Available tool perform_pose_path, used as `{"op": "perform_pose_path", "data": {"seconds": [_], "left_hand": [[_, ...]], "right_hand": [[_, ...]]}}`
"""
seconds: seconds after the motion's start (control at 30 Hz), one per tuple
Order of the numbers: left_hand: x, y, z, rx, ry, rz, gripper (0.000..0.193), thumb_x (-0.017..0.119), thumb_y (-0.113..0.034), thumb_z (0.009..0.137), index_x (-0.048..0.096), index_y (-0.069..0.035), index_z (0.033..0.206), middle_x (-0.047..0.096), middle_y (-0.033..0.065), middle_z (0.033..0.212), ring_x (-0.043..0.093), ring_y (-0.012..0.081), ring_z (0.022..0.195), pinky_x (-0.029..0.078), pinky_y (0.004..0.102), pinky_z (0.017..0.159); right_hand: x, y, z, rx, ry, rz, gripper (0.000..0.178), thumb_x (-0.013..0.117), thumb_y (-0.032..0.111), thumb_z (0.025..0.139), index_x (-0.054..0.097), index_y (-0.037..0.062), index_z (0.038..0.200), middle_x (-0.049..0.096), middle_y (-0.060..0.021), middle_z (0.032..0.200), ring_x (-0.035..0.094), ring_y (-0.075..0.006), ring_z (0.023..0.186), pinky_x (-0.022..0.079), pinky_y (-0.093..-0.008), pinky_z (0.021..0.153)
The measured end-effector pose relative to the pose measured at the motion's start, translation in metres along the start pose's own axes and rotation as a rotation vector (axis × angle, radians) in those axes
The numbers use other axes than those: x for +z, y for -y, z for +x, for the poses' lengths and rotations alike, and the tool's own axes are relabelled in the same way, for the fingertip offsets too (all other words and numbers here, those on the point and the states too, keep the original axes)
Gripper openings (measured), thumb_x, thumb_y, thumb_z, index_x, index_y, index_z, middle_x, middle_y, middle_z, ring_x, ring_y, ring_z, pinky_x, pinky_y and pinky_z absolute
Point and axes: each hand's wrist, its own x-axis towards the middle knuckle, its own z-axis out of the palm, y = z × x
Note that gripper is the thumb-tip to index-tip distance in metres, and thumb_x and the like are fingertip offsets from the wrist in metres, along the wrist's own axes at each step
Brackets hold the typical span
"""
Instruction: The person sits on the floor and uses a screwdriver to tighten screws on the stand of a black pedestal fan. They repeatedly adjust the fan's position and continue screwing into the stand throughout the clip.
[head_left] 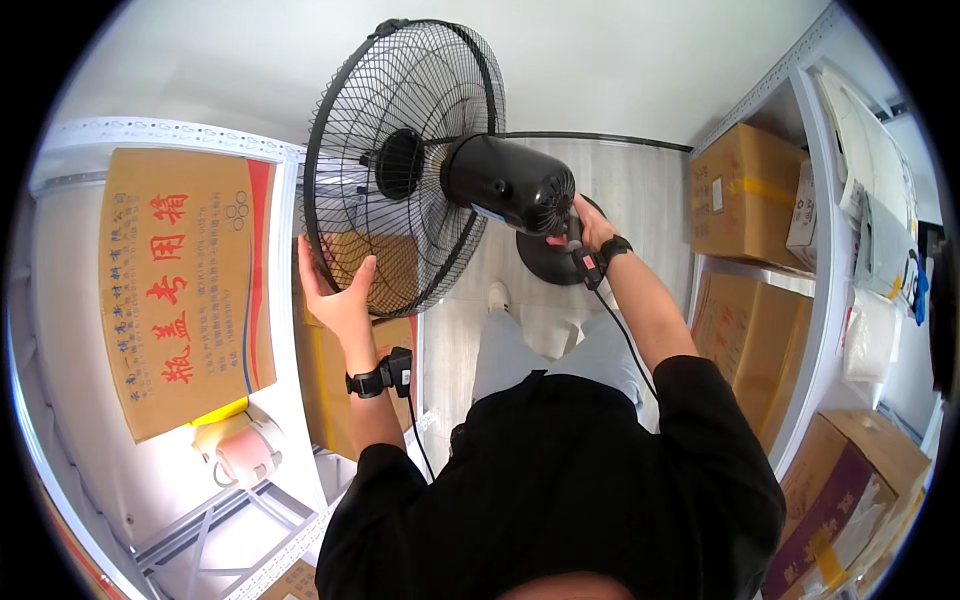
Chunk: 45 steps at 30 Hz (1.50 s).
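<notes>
A black standing fan (512, 183) with a wire cage is in front of me, its motor housing turned to the right and its round base on the floor. My left hand (340, 305) holds the lower left rim of the cage, thumb and fingers spread to either side of it. Below the rear of the motor, my right hand (597, 228) is wrapped round the fan's neck; the housing hides part of its fingers. Each wrist wears a black strap with a small cabled device.
On the left, a white metal shelf holds a flattened cardboard sheet (190, 290) and a pink-and-white appliance (248, 455). Cardboard boxes (335, 390) stand beside the cage, under my left arm. A right-hand rack carries more cartons (745, 195). The white wall (620, 60) rises behind the fan.
</notes>
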Motion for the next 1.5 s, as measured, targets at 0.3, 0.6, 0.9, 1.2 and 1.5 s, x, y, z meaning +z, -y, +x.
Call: {"op": "perform_pose_path", "data": {"seconds": [0.3,0.6,0.9,1.2,1.5], "left_hand": [[0.056,0.059,-0.041,-0.192,0.062,-0.336,0.085,0.084,-0.002,0.060,0.043,0.002,0.135,0.055,0.0131,0.119,0.053,0.0205,0.108,0.043,0.0314,0.094],[0.047,0.092,-0.013,-0.183,0.034,-0.361,0.082,0.087,-0.010,0.058,0.048,0.003,0.129,0.057,0.0109,0.114,0.055,0.0182,0.103,0.044,0.0307,0.091],[0.048,0.086,-0.006,-0.125,0.055,-0.280,0.082,0.087,-0.012,0.059,0.048,0.002,0.130,0.057,0.0075,0.110,0.054,0.0157,0.099,0.045,0.0296,0.088],[0.049,0.107,-0.008,-0.291,0.022,-0.494,0.082,0.087,-0.011,0.060,0.047,0.003,0.130,0.055,0.0100,0.113,0.054,0.0168,0.101,0.044,0.0303,0.090],[0.054,0.143,0.005,-0.310,0.086,-0.575,0.079,0.082,-0.005,0.065,0.042,0.005,0.134,0.057,0.0140,0.113,0.054,0.0182,0.103,0.047,0.0297,0.088]], "right_hand": [[-0.076,0.045,-0.122,-0.352,-0.396,-0.610,0.034,0.057,0.035,0.087,0.066,0.0046,0.099,0.068,-0.0076,0.089,0.064,-0.0176,0.073,0.051,-0.0289,0.060],[0.046,0.110,-0.189,-0.550,-0.706,-0.761,0.052,0.061,0.050,0.085,0.057,0.0021,0.105,0.062,-0.0118,0.087,0.049,-0.0081,0.048,0.039,-0.0201,0.042],[0.163,0.091,-0.227,-0.466,-0.429,-1.194,0.054,0.069,0.039,0.082,0.057,0.0053,0.123,0.060,-0.0016,0.079,0.048,-0.0049,0.049,0.039,-0.0184,0.044],[0.172,0.078,-0.228,-0.468,-0.505,-1.142,0.058,0.075,0.035,0.077,0.056,0.0044,0.122,0.058,0.0007,0.074,0.048,-0.0042,0.049,0.039,-0.0183,0.045],[0.174,0.072,-0.226,-0.490,-0.543,-1.101,0.058,0.074,0.036,0.075,0.057,0.0050,0.120,0.059,-0.0001,0.074,0.048,-0.0050,0.050,0.038,-0.0192,0.045]]}}
